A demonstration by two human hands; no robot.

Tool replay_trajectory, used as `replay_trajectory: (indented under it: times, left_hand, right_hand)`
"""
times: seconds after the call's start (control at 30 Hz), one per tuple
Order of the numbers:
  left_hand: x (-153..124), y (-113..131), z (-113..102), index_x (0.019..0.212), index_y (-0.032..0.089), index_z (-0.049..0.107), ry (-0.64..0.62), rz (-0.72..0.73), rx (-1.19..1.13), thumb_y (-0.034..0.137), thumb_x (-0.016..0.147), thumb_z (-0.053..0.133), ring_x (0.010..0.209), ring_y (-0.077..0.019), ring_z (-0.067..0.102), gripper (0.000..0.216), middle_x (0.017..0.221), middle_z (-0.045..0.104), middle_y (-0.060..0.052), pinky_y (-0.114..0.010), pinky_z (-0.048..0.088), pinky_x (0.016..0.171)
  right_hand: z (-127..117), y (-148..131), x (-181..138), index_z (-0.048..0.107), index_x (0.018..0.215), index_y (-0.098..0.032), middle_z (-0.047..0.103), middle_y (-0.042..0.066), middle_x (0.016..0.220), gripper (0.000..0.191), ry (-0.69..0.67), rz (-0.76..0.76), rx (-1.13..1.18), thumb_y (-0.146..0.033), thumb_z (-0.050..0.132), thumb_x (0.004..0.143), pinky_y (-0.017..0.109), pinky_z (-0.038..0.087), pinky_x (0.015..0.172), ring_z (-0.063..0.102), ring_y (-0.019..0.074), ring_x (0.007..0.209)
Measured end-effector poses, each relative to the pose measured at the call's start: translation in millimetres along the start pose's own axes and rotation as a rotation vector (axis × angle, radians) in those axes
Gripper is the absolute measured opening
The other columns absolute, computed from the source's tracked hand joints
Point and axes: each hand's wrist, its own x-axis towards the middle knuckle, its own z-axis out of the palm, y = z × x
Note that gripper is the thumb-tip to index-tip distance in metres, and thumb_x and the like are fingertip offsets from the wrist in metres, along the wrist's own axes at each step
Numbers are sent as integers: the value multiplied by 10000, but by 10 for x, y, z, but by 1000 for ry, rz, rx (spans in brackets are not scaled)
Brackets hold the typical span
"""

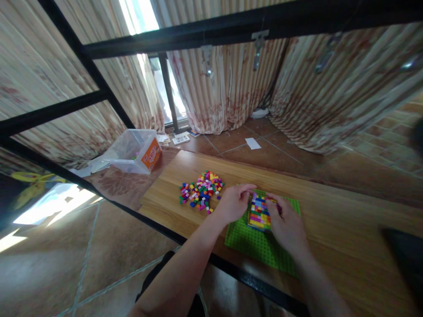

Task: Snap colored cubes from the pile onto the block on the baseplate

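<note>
A green studded baseplate [254,246] lies on the wooden table [337,220] in front of me. On it stands a block of many-coloured small bricks [259,212]. My left hand [233,203] rests at the block's left edge, fingers curled and pinched toward its top corner. My right hand [287,223] sits against the block's right side with fingers bent onto it. What the fingertips pinch is too small to make out. A heap of loose coloured bricks [201,190] lies on the table just left of my left hand.
A clear plastic tub with an orange label [137,152] stands on the floor beyond the table's left end. Papers [253,143] lie on the tiled floor near the curtains. Black metal frame bars [211,33] cross overhead. A dark object [405,259] sits at the table's right.
</note>
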Motion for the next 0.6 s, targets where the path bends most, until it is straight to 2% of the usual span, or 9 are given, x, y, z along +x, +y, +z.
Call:
replay_trajectory:
  times: [0.1, 0.2, 0.27, 0.4, 0.5, 0.6]
  left_hand:
    - [-24, -13, -22, 1133, 179, 708, -10, 11, 91, 104, 888, 446, 959, -181, 708, 366, 1071, 762, -64, -320, 551, 922]
    - [-26, -63, -143, 1115, 168, 720, -21, 8, 165, 114, 875, 476, 878, -184, 713, 346, 997, 774, -68, -314, 560, 863]
    - [-25, -110, -320, 1030, 168, 749, -44, 5, 192, 103, 839, 519, 823, -179, 709, 306, 946, 779, -60, -294, 559, 812]
    - [-76, -215, -825, 694, 199, 762, -147, -58, 251, 38, 701, 588, 678, -147, 670, 237, 705, 749, 3, -223, 518, 679]
    - [-166, -275, -1132, 651, 212, 765, -144, -172, 379, 35, 637, 595, 596, -135, 630, 246, 614, 714, 19, -205, 479, 611]
    - [-240, -301, -1252, 678, 224, 779, -115, -280, 526, 57, 625, 600, 605, -154, 637, 251, 650, 732, 5, -214, 453, 571]
  right_hand:
    - [7, 44, 12, 667, 1121, -171, 681, 143, 1130, 483, 6, -12, -12, -502, 397, 895, 449, 480, 907, 630, 266, 980]
    - [11, 79, 22, 678, 1093, -192, 692, 129, 1110, 472, 14, -37, -15, -515, 401, 889, 449, 482, 912, 632, 269, 988]
    - [10, 90, 26, 685, 1080, -200, 697, 125, 1104, 472, 20, -33, -24, -522, 399, 884, 452, 483, 913, 636, 269, 979]
    - [-1, 82, 30, 687, 1090, -186, 695, 137, 1120, 508, 6, 7, -46, -534, 390, 869, 453, 482, 921, 642, 270, 978]
    - [-12, 63, 29, 681, 1116, -171, 691, 146, 1141, 539, -3, 17, -52, -543, 382, 865, 449, 484, 920, 645, 270, 980]
    - [-18, 50, 24, 672, 1139, -160, 687, 155, 1154, 554, -14, 27, -57, -544, 379, 868, 449, 484, 918, 647, 274, 983]
